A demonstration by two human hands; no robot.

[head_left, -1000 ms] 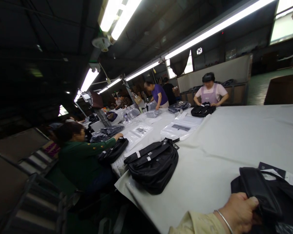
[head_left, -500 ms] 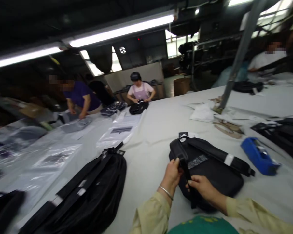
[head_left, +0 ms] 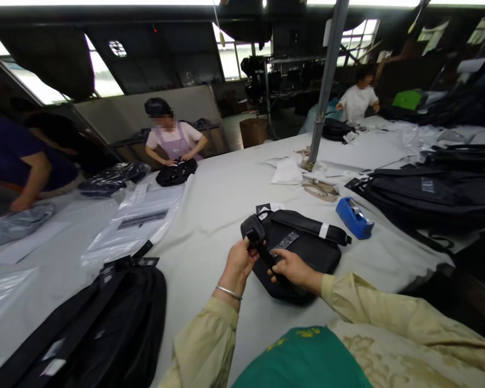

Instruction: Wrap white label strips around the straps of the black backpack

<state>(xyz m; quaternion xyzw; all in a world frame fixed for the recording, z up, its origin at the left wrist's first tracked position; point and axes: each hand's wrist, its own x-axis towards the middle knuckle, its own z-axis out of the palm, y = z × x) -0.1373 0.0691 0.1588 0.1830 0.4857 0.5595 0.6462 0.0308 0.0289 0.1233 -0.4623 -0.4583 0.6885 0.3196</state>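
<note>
both hands clamp the black strap [head_left: 262, 249]: left hand [head_left: 238, 264] high, right hand [head_left: 293, 268] lower. the black bag [head_left: 303, 250] looks soft, light. blue tape dispenser [head_left: 353, 217] sits right of it.

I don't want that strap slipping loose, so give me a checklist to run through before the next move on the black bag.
1. Left hand grips the strap: ok.
2. Right hand on the strap lower down: ok; fingers touch it, full grip cannot tell.
3. Black bag lies flat on the table: ok.
4. Blue tape dispenser apart from the bag: ok.
5. Hang tags at the bag's far edge attached: cannot tell.
</note>
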